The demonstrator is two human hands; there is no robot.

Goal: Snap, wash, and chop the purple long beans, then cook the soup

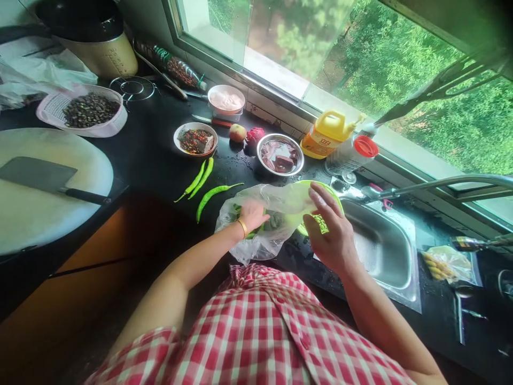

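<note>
My left hand, a gold-coloured bracelet at its wrist, reaches into a clear plastic bag on the counter. Green vegetables show around it there; its fingertips are hidden among them, so their grip cannot be made out. At the bag's right side my right hand is raised, thumb and fingers apart with nothing visible between them. Behind it, partly covered by hand and bag, is a bright green container of small green pieces, perhaps beans. Three long green chillies, including a curved chilli, lie left of the bag.
A steel sink with a tap is at right. Behind the bag stand a steel bowl of dark red meat in liquid, a sauce bowl and a yellow jug. A cleaver rests on the round board.
</note>
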